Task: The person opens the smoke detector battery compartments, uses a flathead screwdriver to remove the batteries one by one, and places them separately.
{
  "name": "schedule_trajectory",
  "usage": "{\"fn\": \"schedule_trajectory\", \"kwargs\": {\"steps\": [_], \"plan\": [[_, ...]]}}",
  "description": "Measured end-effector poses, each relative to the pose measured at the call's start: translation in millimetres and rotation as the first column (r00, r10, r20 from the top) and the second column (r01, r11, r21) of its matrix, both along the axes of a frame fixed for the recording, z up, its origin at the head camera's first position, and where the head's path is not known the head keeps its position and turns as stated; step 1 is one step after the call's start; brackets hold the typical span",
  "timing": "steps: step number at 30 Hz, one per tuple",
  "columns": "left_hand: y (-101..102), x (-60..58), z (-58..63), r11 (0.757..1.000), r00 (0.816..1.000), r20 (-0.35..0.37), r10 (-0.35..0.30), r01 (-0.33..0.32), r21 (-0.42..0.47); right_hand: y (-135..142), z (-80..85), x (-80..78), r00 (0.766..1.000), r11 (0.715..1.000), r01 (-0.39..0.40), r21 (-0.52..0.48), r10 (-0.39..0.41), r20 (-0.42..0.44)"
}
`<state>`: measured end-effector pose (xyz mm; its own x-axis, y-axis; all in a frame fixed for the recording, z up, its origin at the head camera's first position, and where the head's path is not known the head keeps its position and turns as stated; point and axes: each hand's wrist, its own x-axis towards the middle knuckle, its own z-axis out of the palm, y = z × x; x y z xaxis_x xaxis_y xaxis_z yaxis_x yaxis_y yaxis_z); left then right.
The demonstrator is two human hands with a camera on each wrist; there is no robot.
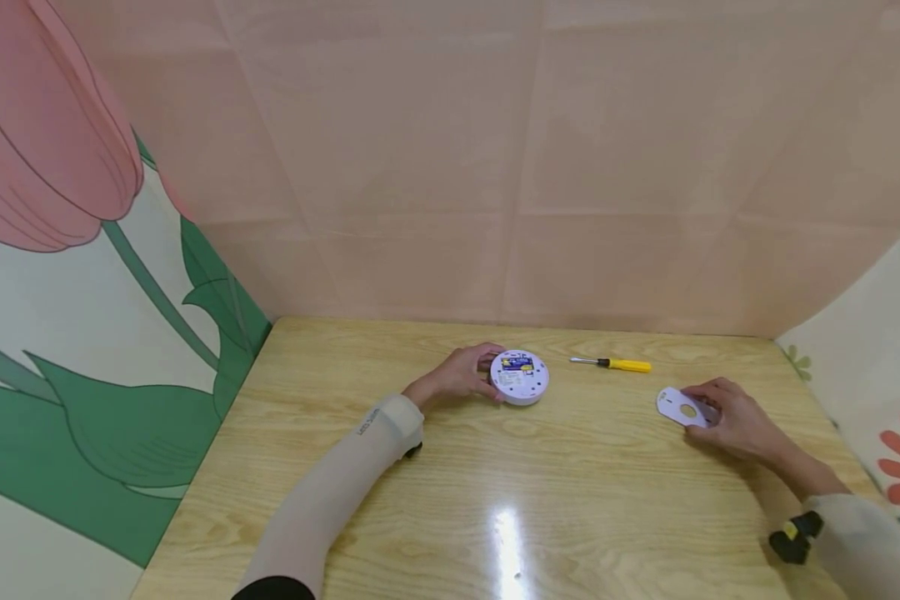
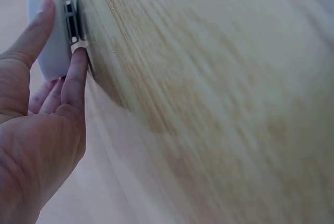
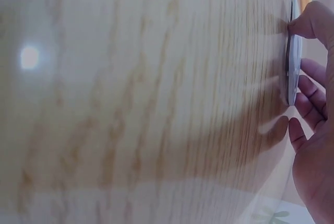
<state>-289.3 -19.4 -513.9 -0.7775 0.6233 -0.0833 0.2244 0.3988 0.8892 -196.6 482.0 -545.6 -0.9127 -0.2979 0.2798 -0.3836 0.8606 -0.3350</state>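
My left hand point(image 1: 465, 372) grips the left side of a round white device point(image 1: 521, 390) at the back middle of the table. The device's upper face shows a blue-and-yellow rectangle, a printed label and several small dark spots. In the left wrist view, my thumb lies along the white side of the device point(image 2: 46, 51), and a fingertip reaches beneath it, by a dark metal clip point(image 2: 72, 21). At the right, my right hand point(image 1: 737, 423) pinches a flat white plate point(image 1: 671, 406) with a round hole. The plate point(image 3: 293, 62) appears edge-on, close over the table, in the right wrist view.
A screwdriver point(image 1: 630, 365) with a yellow handle lies between the hands, near the table's back edge. The wooden table point(image 1: 435, 508) meets a pinkish cloth wall point(image 1: 405, 275) at the back. Flower-patterned panels point(image 1: 225, 333) stand at both sides.
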Motion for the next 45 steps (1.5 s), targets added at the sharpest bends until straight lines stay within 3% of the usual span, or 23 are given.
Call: {"fn": "schedule_trajectory", "kwargs": {"steps": [8, 25, 32, 45], "plan": [[0.9, 0.4, 0.7, 1.0, 1.0, 0.004, 0.007, -0.007, 0.0, -13.2, 4.8, 0.3, 0.996, 0.999, -0.03, -0.013, 0.029, -0.084], [2.3, -1.1, -2.3, 1.0, 0.999, -0.029, -0.021, 0.021, 0.002, -59.2, 21.8, -6.6, 0.993, 0.994, -0.097, -0.04, 0.094, -0.073], [0.6, -1.4, -2.4, 1.0, 0.999, -0.03, -0.021, 0.021, -0.009, -76.8, 20.8, -13.2, 0.984, 0.993, -0.114, 0.025, 0.116, -0.132], [0.4, 0.8, -0.3, 1.0, 1.0, -0.013, -0.013, 0.013, 0.001, -102.6, 20.8, -21.6, 0.979, 0.988, -0.143, 0.056, 0.15, -0.141]]}}
